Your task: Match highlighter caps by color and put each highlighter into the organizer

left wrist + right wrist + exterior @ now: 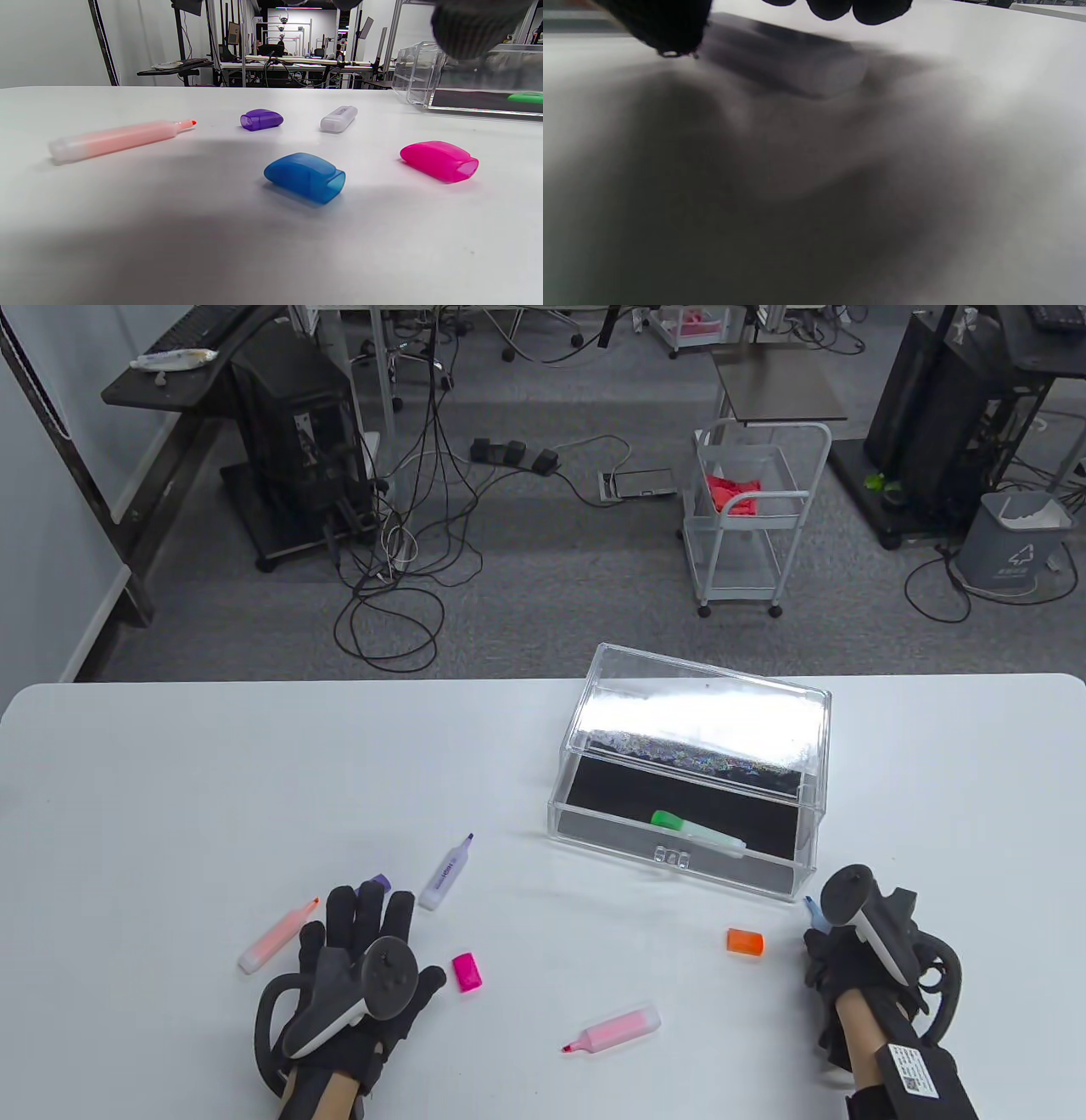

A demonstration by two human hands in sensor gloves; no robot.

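Note:
My left hand (366,937) hovers flat over the table with straight, spread fingers and holds nothing. Under it lies a blue cap (304,177), hidden in the table view. A purple cap (374,884) sits at its fingertips. Around it lie an uncapped orange highlighter (276,936), an uncapped purple highlighter (447,872) and a pink cap (467,971). My right hand (830,940) is curled round a blue highlighter (812,909), low on the table; only its tip shows. An orange cap (746,941) lies left of it. An uncapped pink highlighter (612,1029) lies near the front.
The clear organizer (594,746) stands open toward me at the right centre, with a capped green highlighter (696,830) on its black floor. In the right wrist view a blurred pale barrel (806,72) lies between my thumb and fingertips (878,10).

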